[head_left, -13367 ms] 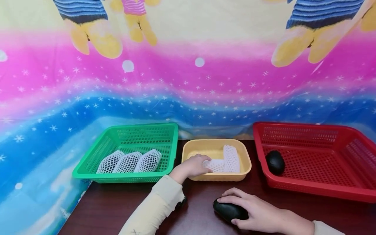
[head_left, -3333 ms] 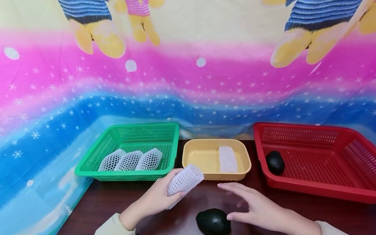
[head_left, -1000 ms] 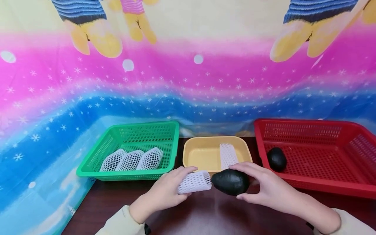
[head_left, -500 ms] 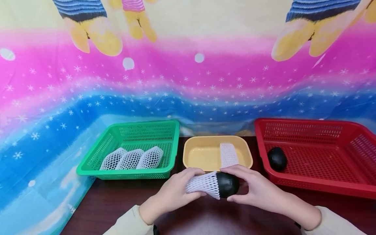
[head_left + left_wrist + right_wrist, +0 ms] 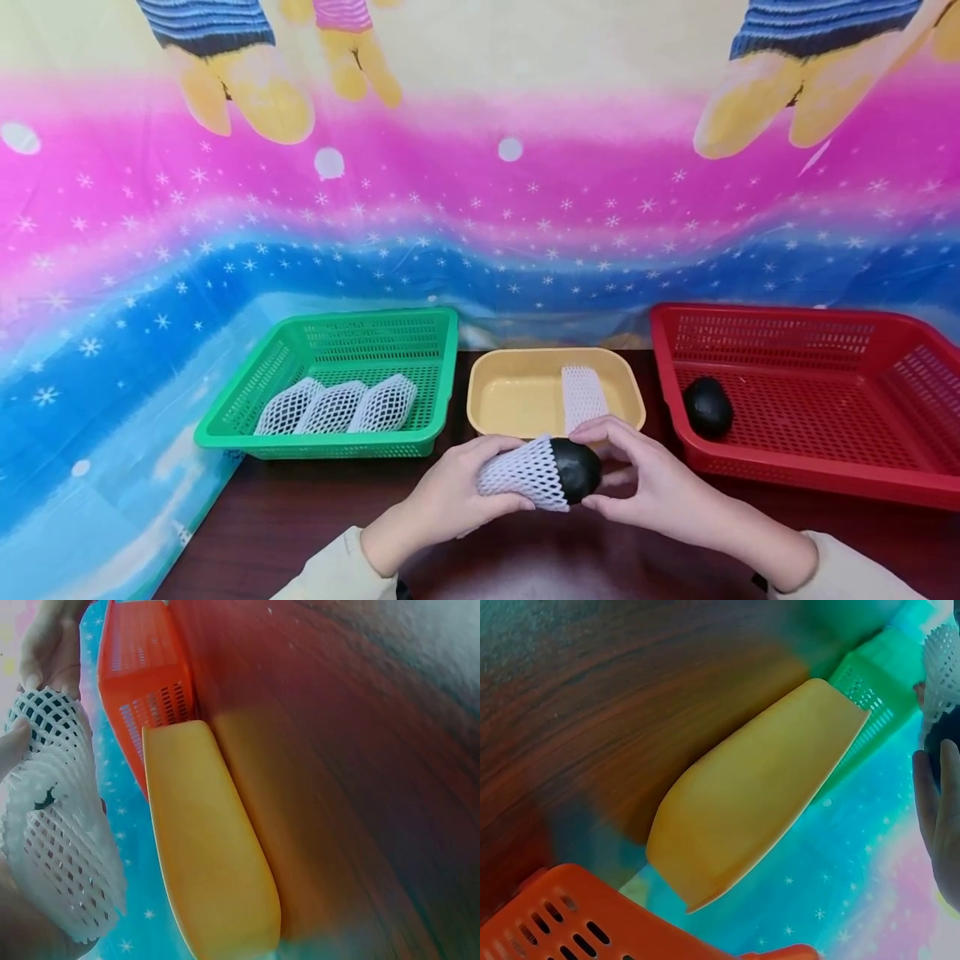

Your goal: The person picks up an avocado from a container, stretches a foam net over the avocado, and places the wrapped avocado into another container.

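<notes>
Over the table in the head view, my left hand (image 5: pixel 450 496) grips a white foam net sleeve (image 5: pixel 521 475). A dark, smooth avocado (image 5: pixel 577 471) is partly inside it, its blunt right end bare. My right hand (image 5: pixel 660 483) pinches that bare end between thumb and fingers. The sleeve's mesh is stretched around the fruit; in the left wrist view the net (image 5: pixel 67 847) hides most of it. At the right edge of the right wrist view, fingers (image 5: pixel 949 787) touch the dark fruit.
Behind the hands, a yellow tray (image 5: pixel 517 400) holds another foam sleeve (image 5: pixel 585 396). The green basket (image 5: pixel 322 444) at left contains three net-wrapped fruits (image 5: pixel 330 408). One bare avocado (image 5: pixel 707 407) lies in the red basket (image 5: pixel 825 408) at right. A patterned cloth (image 5: pixel 480 208) hangs behind.
The left hand took a sleeve from the yellow tray, and the right hand lifted the avocado off the table. The avocado's tapered end has since slid leftward into the sleeve, slightly deeper now.
</notes>
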A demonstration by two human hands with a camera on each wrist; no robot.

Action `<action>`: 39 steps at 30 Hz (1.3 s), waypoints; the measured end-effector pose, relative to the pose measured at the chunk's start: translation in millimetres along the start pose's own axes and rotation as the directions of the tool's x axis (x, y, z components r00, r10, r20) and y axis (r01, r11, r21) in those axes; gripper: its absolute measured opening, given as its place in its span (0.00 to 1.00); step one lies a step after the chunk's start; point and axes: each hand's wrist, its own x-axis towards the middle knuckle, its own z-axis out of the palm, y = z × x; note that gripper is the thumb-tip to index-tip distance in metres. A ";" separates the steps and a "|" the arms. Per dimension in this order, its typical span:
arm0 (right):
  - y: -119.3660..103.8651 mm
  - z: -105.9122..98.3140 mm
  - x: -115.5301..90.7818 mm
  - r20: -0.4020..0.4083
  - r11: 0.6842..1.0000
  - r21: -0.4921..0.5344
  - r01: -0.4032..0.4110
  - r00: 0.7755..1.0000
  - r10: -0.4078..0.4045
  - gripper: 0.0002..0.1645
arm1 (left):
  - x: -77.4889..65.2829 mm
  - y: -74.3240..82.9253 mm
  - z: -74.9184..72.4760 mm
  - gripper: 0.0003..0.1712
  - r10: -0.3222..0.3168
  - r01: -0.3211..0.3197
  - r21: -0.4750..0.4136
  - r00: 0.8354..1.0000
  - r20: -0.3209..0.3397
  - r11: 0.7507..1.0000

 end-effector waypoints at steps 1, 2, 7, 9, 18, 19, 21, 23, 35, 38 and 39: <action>0.0 0.2 -0.4 -0.001 1.000 0.002 0.001 1.000 -0.001 0.33 | 0.4 0.1 0.7 0.32 -0.010 0.010 -0.012 1.000 0.006 1.000; 0.1 0.5 -0.8 -0.002 1.000 0.004 0.000 1.000 0.000 0.33 | 0.9 0.2 1.6 0.32 -0.017 0.017 -0.023 1.000 0.011 1.000; 1.8 2.1 -3.0 -0.018 1.000 0.009 0.010 1.000 -0.010 0.33 | 2.9 0.6 4.8 0.34 -0.035 0.036 -0.035 0.999 0.034 0.999; 2.8 2.9 -4.0 -0.025 1.000 0.012 0.017 1.000 -0.017 0.33 | 3.5 1.1 5.1 0.36 -0.038 0.039 -0.031 0.998 0.044 0.999; 4.6 8.1 -5.1 -0.046 0.999 0.002 0.039 0.998 -0.038 0.33 | 9.1 7.1 4.3 0.43 -0.016 0.014 0.016 0.992 0.125 1.000; 5.5 9.8 -4.8 -0.047 0.998 -0.011 0.055 0.997 -0.055 0.33 | 9.4 8.0 4.9 0.45 -0.017 0.013 0.030 0.991 0.134 0.999; 7.8 13.5 -4.6 -0.051 0.995 -0.057 0.087 0.995 -0.090 0.32 | 10.2 9.5 7.1 0.47 -0.008 -0.001 0.063 0.989 0.148 0.998; 9.7 16.6 -5.0 -0.060 0.990 -0.098 0.105 0.992 -0.112 0.31 | 11.0 10.5 9.5 0.48 -0.003 -0.010 0.081 0.987 0.158 0.997; 14.5 14.5 -2.8 -0.086 0.995 0.063 0.075 0.994 -0.069 0.28 | 20.6 10.9 -0.2 0.56 -0.014 0.022 -0.025 0.959 0.282 0.999; 13.5 12.1 -2.2 -0.080 0.992 0.128 0.016 0.997 -0.006 0.27 | 19.9 10.7 -0.6 0.49 -0.049 0.066 -0.066 0.972 0.228 0.996; 12.7 11.3 -2.1 -0.080 0.989 0.145 -0.002 0.997 0.014 0.26 | 19.2 10.8 -0.7 0.47 -0.056 0.071 -0.071 0.979 0.196 0.995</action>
